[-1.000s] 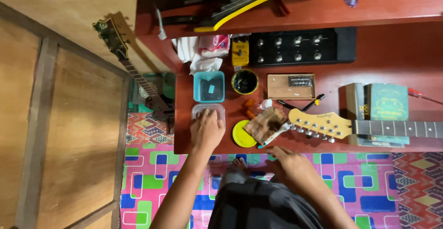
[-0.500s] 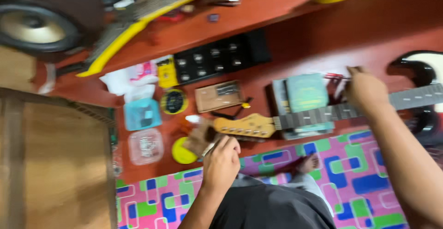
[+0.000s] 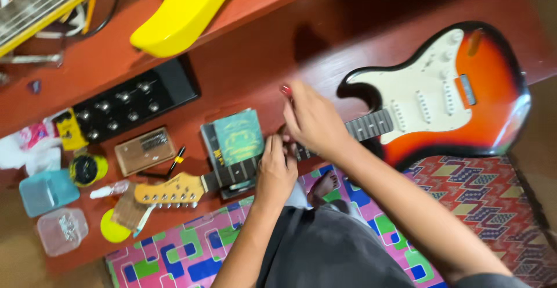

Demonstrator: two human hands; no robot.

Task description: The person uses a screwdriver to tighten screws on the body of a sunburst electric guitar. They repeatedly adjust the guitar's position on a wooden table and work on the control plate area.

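- The left hand [image 3: 277,169] rests on the neck of the sunburst guitar [image 3: 464,90], fingers curled down over the fretboard; whether it pinches anything underneath I cannot tell.
- The right hand [image 3: 313,119] sits just beside it, a little further toward the guitar body, fingers bent and pressed together around a small red-tipped tool [image 3: 286,90] that sticks up from the fingertips.
- The two hands touch or nearly touch over the neck.
- The guitar lies flat across the red wooden table [image 3: 261,61], its body to the right and its pale wooden headstock [image 3: 168,191] to the left.
- A green book [image 3: 235,140] lies under the neck, between the headstock and the hands.
- A black pedal board with knobs [image 3: 130,99] lies above the headstock, with a small brown box [image 3: 144,150] just below it.
- A yellow guitar body [image 3: 180,12] rests at the upper edge.
- A teal tub [image 3: 46,190], a clear tub [image 3: 61,230] and a yellow disc [image 3: 113,229] sit at the far left.
- A bare foot [image 3: 326,183] rests on the patterned mat [image 3: 174,253].
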